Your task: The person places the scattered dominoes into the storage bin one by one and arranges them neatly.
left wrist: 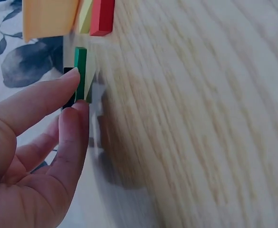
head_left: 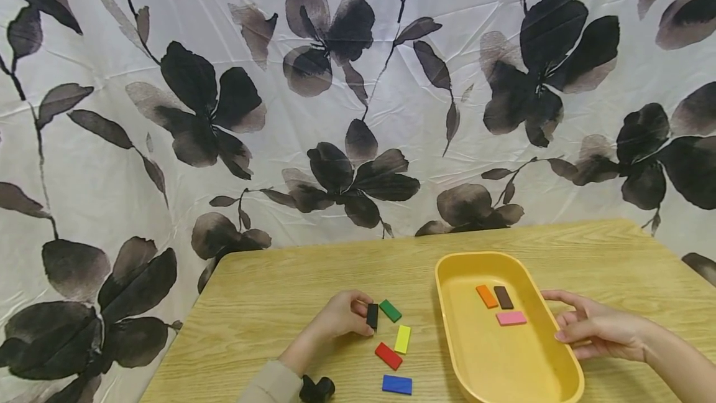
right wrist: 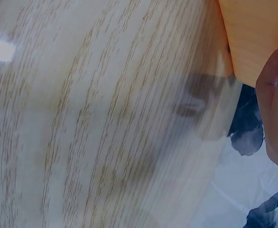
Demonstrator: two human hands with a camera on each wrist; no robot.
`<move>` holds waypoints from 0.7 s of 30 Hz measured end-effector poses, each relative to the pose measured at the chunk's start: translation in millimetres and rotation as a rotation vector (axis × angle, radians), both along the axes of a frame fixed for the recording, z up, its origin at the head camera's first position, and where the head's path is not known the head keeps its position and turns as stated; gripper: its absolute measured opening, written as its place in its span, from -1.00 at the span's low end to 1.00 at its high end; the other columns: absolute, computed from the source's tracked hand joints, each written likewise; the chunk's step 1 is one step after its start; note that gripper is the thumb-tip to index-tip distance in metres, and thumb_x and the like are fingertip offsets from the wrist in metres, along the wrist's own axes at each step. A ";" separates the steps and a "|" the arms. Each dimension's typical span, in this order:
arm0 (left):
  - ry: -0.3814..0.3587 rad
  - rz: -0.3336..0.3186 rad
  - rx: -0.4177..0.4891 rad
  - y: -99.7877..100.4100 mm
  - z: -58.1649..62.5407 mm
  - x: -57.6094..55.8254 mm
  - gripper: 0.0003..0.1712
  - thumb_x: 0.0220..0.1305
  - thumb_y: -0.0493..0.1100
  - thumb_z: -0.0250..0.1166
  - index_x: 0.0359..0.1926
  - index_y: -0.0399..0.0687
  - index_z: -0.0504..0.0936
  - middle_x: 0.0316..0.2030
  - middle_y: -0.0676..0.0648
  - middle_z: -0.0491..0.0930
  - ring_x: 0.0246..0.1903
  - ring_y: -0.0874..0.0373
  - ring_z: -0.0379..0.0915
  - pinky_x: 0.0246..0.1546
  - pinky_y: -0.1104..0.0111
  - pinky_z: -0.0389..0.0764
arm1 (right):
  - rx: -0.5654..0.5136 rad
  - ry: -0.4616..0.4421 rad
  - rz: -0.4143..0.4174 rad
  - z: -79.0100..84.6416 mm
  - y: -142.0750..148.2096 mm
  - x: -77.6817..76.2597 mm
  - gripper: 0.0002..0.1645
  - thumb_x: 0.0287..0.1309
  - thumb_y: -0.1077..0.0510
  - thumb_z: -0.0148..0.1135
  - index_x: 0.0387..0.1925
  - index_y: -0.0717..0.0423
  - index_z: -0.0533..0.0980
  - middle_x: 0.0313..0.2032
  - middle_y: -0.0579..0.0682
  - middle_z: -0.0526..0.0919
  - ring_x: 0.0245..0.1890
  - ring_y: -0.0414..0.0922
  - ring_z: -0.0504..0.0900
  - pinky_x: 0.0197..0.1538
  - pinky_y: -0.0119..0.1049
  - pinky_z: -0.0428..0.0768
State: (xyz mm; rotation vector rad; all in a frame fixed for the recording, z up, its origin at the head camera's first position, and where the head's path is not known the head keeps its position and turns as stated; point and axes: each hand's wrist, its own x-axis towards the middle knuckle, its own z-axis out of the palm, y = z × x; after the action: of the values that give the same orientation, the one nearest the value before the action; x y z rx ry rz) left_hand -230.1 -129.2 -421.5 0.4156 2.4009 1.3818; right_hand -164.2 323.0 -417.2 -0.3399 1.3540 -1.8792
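Note:
My left hand (head_left: pixel 342 316) pinches a black block (head_left: pixel 371 316) between thumb and fingers, low over the table. Just beyond the black block lies a green block (head_left: pixel 390 310), which shows right by the fingertips in the left wrist view. A yellow block (head_left: pixel 403 339), a red block (head_left: pixel 388 356) and a blue block (head_left: pixel 397 384) lie nearer the front. On the right, my right hand (head_left: pixel 601 326) holds the side rim of a yellow tray (head_left: pixel 455 353), its thumb at the edge. Inside the tray are an orange block (head_left: pixel 486 296), a brown block (head_left: pixel 503 297) and a pink block (head_left: pixel 511 318).
The wooden table (head_left: pixel 291 272) ends at the back against a white curtain (head_left: pixel 425 98) with dark flowers. A small black object (head_left: pixel 317 389) sits by the left sleeve (head_left: pixel 272 384) at the bottom of the head view.

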 end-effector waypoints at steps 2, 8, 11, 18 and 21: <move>-0.009 0.012 0.014 0.6 0.6 -0.4 -0.38 -0.21 -0.50 0.45 0.00 -0.38 0.49 -0.33 -0.14 0.49 -0.37 0.10 0.43 -0.39 0.36 0.52 | 0.008 0.004 -0.005 0.0 -0.9 -0.4 -0.38 0.24 0.43 -0.08 0.20 -0.16 0.11 -0.21 0.06 0.53 -0.23 -0.09 0.62 -0.11 -0.18 0.58; -0.040 0.058 0.078 5.8 5.7 -1.9 -0.35 -0.19 -0.54 0.42 0.04 -0.38 0.47 -0.29 -0.18 0.47 -0.39 0.10 0.51 -0.42 0.32 0.59 | 0.010 0.002 -0.007 0.0 -2.6 -1.1 -0.36 0.23 0.43 -0.07 0.24 -0.11 0.06 -0.21 0.05 0.53 -0.22 -0.08 0.62 -0.10 -0.17 0.58; -0.010 0.065 0.086 10.3 8.8 -3.4 -0.35 -0.18 -0.51 0.44 0.04 -0.37 0.48 -0.28 -0.17 0.49 -0.38 0.12 0.52 -0.43 0.33 0.58 | 0.008 0.001 -0.004 -0.2 -1.9 -0.6 -0.37 0.23 0.43 -0.08 0.22 -0.13 0.09 -0.21 0.05 0.54 -0.23 -0.09 0.62 -0.11 -0.18 0.58; 0.027 0.151 0.113 23.5 16.2 -8.8 -0.34 -0.15 -0.41 0.46 0.08 -0.31 0.48 -0.23 -0.16 0.50 -0.32 0.08 0.48 -0.37 0.36 0.55 | 0.009 -0.001 -0.009 -0.2 -0.7 -0.2 -0.37 0.24 0.43 -0.08 0.22 -0.14 0.09 -0.22 0.05 0.54 -0.22 -0.08 0.63 -0.10 -0.16 0.57; 0.022 0.190 0.118 29.7 19.4 -10.4 -0.32 -0.16 -0.38 0.48 0.09 -0.28 0.49 -0.21 -0.16 0.51 -0.29 0.07 0.48 -0.34 0.35 0.55 | 0.012 -0.007 -0.009 -0.3 -0.1 -0.1 -0.38 0.24 0.43 -0.08 0.22 -0.14 0.10 -0.22 0.05 0.54 -0.22 -0.08 0.63 -0.09 -0.16 0.57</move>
State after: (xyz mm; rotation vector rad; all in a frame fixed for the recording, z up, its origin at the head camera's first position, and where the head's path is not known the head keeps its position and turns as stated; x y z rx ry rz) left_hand -240.5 -99.5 -402.0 0.2372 2.4369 1.6137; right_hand -164.2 322.9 -417.5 -0.3207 1.3641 -1.8774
